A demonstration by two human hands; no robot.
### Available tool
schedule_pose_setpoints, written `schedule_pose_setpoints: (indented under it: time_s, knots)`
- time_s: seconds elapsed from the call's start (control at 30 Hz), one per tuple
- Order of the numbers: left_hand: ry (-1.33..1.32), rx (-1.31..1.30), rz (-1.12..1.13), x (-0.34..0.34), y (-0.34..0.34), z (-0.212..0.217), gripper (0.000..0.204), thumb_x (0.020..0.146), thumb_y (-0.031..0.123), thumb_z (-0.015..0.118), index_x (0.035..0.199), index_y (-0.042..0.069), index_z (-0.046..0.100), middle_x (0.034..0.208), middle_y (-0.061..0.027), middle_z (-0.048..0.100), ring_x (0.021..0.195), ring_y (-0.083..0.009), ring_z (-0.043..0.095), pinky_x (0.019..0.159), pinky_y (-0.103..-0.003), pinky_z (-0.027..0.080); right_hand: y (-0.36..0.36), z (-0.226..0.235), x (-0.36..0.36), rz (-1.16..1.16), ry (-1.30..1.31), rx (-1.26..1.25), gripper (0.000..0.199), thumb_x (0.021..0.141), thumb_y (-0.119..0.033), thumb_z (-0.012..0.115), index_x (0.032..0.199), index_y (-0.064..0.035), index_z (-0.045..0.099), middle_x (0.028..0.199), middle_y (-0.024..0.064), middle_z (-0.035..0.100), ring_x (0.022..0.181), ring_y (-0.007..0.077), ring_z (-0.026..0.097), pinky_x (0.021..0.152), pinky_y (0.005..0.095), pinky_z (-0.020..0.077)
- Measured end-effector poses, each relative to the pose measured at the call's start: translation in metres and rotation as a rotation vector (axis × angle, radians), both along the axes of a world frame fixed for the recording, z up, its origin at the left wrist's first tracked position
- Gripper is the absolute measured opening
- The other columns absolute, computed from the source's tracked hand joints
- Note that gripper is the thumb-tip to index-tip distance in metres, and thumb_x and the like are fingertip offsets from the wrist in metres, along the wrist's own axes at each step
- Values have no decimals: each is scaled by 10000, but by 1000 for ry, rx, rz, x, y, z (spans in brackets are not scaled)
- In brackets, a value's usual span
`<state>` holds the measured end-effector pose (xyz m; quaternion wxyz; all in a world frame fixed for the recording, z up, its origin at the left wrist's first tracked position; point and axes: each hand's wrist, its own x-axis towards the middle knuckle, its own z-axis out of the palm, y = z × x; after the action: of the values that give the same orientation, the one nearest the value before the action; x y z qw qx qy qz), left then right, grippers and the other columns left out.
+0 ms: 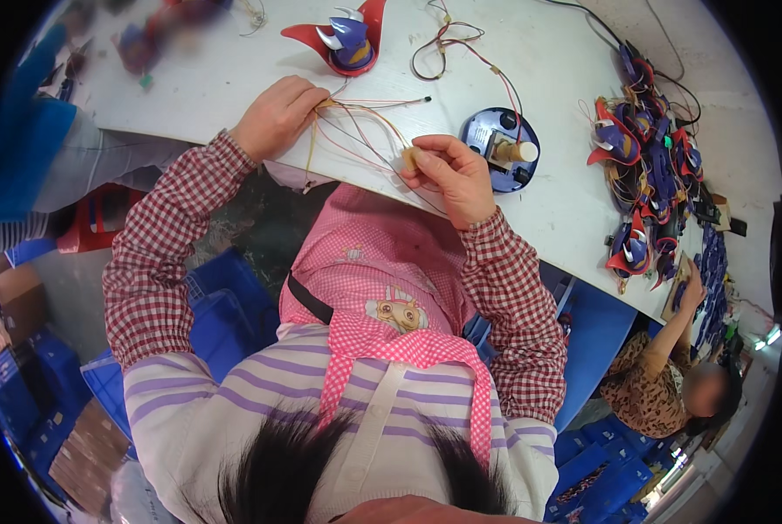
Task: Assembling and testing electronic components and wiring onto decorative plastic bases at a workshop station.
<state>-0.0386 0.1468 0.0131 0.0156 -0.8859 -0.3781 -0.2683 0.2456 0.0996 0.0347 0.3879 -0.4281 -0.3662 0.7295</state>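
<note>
My left hand [279, 115] pinches a bundle of thin coloured wires [365, 105] near the table's front edge, where a bit of tan tape shows at the fingertips. Some wires fan out to the right, one with a small black end [427, 99], and others hang over the edge. Between the thumb and fingers of my right hand [450, 175] is a small tan piece of tape [410, 158], with wires running to it. Just right of that hand lies a round dark-blue housing [501, 179] with a white cylindrical part and red and black wires. A red, blue and silver horned toy part [349, 39] stands behind my left hand.
Wired toy parts are heaped [649, 166] along the table's right side. A loose cable [443, 44] lies on the white table [234, 52]. At the right, a co-worker [662, 384] reaches to the table. A person in blue [24, 131] is at the left, and blue crates [234, 297] stand below.
</note>
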Motion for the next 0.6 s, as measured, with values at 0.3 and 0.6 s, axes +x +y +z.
schedule_pose_setpoints:
  time_s: [0.3,0.6]
  knots:
    - [33,15,48,3,-6,9,323,769,24,625,1088,15,574,992,-101,569,859,-233,547,758,-302,473,0,-6,-4,10,-9,55,217,893,-39,571,1097,33,564,882,135,639,697,149,628,669,211,538]
    - [-582,-487,500,42,-153,-28,402,772,73,644,1154,-7,551,1028,-137,529,893,-277,538,762,-332,480,-3,-3,-7,-14,-28,90,213,901,-47,545,1099,26,572,854,114,616,680,130,592,635,199,515]
